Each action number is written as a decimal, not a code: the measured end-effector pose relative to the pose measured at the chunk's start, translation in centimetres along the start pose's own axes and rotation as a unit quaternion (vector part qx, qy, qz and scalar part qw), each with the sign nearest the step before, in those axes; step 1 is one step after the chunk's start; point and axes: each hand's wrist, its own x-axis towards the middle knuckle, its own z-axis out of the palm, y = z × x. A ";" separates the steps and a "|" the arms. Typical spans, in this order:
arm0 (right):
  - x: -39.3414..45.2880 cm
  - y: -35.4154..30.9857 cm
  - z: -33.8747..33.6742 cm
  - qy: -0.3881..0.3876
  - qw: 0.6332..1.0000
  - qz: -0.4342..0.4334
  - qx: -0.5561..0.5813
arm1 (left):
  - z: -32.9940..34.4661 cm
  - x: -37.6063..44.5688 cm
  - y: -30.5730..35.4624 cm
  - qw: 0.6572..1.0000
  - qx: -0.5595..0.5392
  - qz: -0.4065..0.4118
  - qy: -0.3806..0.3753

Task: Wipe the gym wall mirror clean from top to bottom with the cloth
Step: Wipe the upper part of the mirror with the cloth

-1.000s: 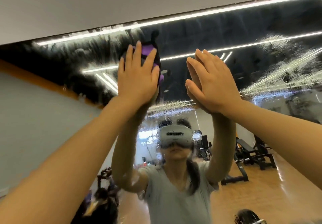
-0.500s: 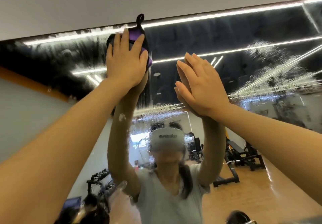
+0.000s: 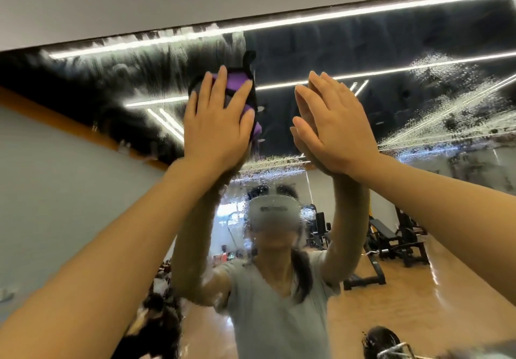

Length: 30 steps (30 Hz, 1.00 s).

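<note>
Cloth (image 3: 236,86) purple and black; mirror (image 3: 391,51) droplet-speckled, streaked

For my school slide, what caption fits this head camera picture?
Left hand presses a purple cloth on the wet mirror; right hand flat beside it.

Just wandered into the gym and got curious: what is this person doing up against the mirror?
A person is cleaning the wall mirror. The left hand presses a purple and black cloth flat against the glass near the top edge. The right hand rests open on the mirror beside it, holding nothing. Smeared streaks show to the left of the cloth, and spray droplets cover the glass to the right, not yet wiped.
</note>
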 end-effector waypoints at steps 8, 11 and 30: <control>0.1 0.2 0.1 0.002 1.000 -0.007 -0.008 | -1.7 10.1 0.5 0.998 -0.009 -0.053 -0.024; 0.1 0.2 0.1 0.007 1.000 -0.010 -0.009 | -1.6 10.0 0.5 0.998 -0.012 -0.054 -0.016; 0.3 0.0 -0.8 -0.027 0.999 -0.010 0.028 | 1.4 -3.7 4.1 1.000 0.004 -0.014 0.004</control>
